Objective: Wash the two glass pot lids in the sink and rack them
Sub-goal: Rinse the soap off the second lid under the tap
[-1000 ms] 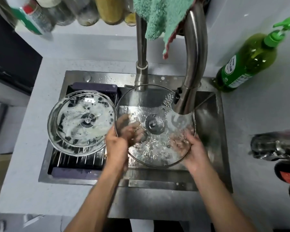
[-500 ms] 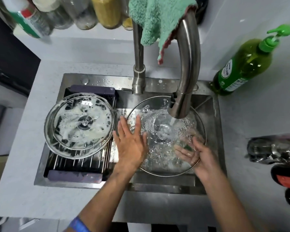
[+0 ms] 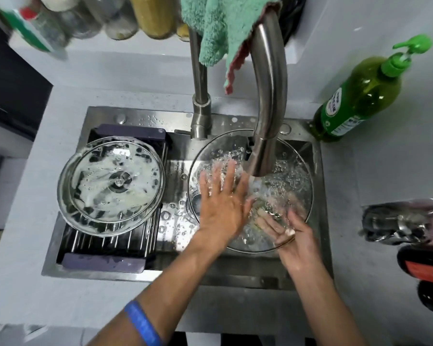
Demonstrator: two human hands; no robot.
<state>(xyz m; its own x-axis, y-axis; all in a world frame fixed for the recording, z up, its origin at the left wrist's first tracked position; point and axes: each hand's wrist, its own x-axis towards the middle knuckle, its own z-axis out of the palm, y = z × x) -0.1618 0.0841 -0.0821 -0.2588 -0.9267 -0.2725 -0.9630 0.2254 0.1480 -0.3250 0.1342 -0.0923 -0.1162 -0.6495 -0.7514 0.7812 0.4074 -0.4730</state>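
Since half a second ago your left hand (image 3: 223, 203) has slid further across the glass lid (image 3: 293, 171) toward the running water, its fingers now spread flat and straight on the wet glass just beside the stream. Your right hand (image 3: 293, 236) holds the same lid at its near right rim, with the fingers under the glass and showing through it and the thumb over the edge (how tightly they curl is blurred by the splashing). The two hands sit close together on the lid, not touching.

That lid is in the sink (image 3: 235, 275), tilted up under the faucet (image 3: 268, 108), with water breaking over its middle. To its left the second glass lid (image 3: 111, 186), covered in white suds, lies on the dish rack (image 3: 105, 248) that spans the left part of the basin.

A blue band (image 3: 141, 324) circles your left forearm. A teal cloth (image 3: 218, 23) hangs over the top of the faucet. On the counter (image 3: 375, 171) behind the sink's right corner stands a green soap bottle (image 3: 360, 96) with a pump top, and blurred bottles line the shelf at the upper left.
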